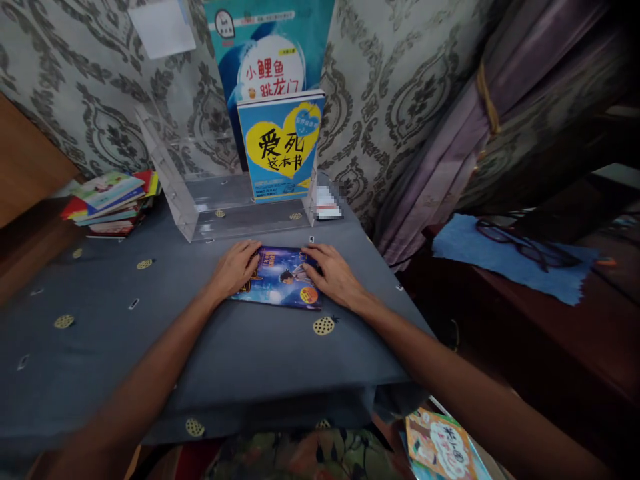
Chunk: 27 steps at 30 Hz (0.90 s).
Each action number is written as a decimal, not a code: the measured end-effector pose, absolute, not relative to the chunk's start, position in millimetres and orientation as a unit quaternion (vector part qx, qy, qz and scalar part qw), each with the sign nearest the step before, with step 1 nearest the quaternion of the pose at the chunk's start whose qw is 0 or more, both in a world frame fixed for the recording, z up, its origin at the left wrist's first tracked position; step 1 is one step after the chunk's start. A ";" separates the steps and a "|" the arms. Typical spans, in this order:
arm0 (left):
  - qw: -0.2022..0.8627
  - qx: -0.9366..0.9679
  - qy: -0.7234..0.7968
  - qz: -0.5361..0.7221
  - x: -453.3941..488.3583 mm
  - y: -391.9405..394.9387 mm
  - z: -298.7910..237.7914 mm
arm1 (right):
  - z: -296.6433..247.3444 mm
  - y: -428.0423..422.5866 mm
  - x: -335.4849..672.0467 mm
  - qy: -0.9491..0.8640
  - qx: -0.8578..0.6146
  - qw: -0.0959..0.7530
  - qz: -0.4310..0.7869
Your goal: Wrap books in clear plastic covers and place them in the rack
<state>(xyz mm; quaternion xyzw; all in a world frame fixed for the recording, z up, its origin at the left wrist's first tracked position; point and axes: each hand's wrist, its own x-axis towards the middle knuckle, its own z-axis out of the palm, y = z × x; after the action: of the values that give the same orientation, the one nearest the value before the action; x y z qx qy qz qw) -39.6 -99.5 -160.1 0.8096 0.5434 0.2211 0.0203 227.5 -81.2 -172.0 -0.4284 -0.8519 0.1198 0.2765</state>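
A purple-blue book (280, 283) with an illustrated cover lies on the cloth-covered table (250, 360), slightly askew. My left hand (235, 268) holds it along its left side, the thumb pointing in over the cover. At the opposite side, my right hand (333, 272) holds the upper right edge, with fingers and thumb over the cover. Just beyond the hands stands a clear acrylic rack (173, 180). In its right part a blue book with a yellow heart (283, 150) stands upright. Behind that rises a taller teal book (273, 40).
A pile of books (117, 200) sits at the table's back left. Patterned curtains hang behind. To the right, glasses (530, 243) rest on a blue cloth (480, 250) on a dark red surface. Below the table's right front are more books (440, 443).
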 end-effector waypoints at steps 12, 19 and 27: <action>0.048 0.850 0.482 0.208 -43.5 -90.4 -157.9 | -154.6 -85.6 231.2 -0.858 -0.440 0.244 0.107; 0.001 0.900 0.415 0.131 -36.4 -74.8 -147.2 | -149.5 -94.1 229.1 -0.839 -0.480 0.233 0.108; -0.150 0.905 0.397 0.033 -19.1 -61.0 -130.3 | -148.5 -102.1 226.6 -0.867 -0.395 0.246 0.178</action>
<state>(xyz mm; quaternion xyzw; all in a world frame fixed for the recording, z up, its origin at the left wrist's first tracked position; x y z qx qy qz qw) -19.1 -61.0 -130.3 0.9047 0.3973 0.0334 -0.1502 226.6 -102.1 -148.5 -0.3946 -0.8671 0.1783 0.2464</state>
